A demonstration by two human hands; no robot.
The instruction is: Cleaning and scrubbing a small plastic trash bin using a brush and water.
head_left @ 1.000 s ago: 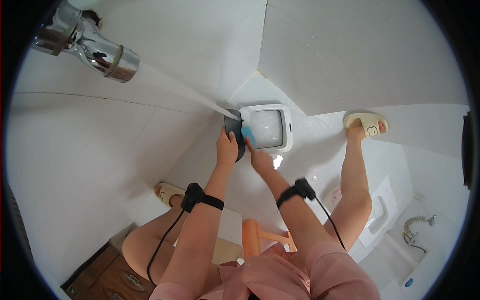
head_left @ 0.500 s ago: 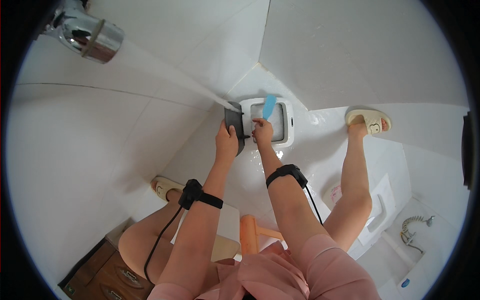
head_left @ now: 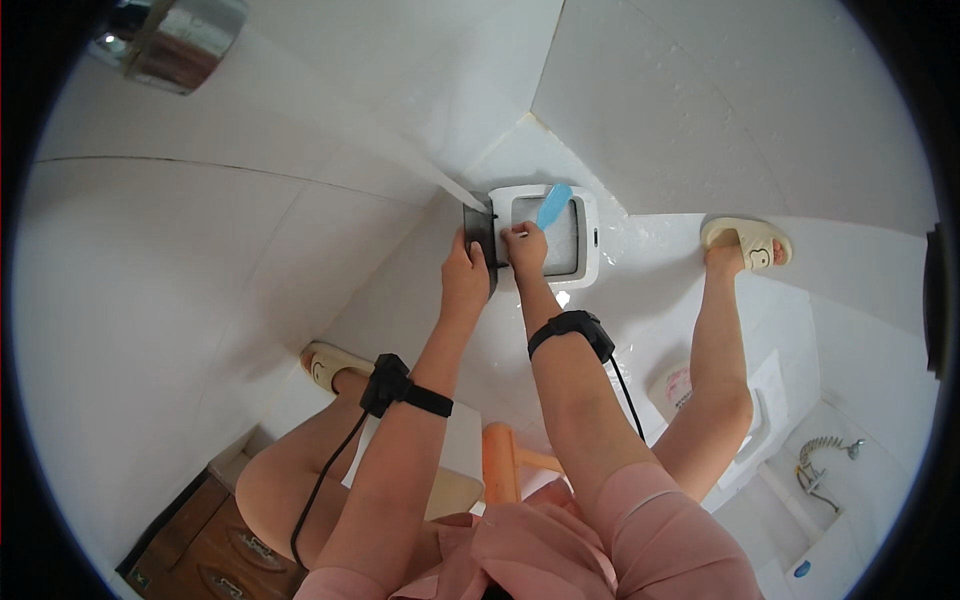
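Observation:
My left hand [head_left: 466, 277] is closed round the near part of a dark grey lid-like panel [head_left: 480, 226], tilted up beside a white rounded-square bin [head_left: 588, 252]. Small dark pegs stick out of the panel on the side facing the bin. A stream of water [head_left: 425, 172] strikes the panel's far end. Over the bin's left side, my right hand [head_left: 527, 250] grips a blue tool [head_left: 554, 206] whose wide, flat end points away to the upper right. Its working end is mostly hidden by my fingers, close to the panel.
A chrome spout [head_left: 185, 42] juts out at the upper left. White walls meet in a corner behind the bin. An orange stool leg [head_left: 499, 462] stands close to me. Cream slippers [head_left: 748, 243] are on my feet, spread to both sides. A brown wooden cabinet [head_left: 215, 545] sits lower left.
The view has shifted slightly, and the spout sits higher in it. My right hand has drawn nearer the panel, and the blue tool leans further right. The left hand keeps its grip.

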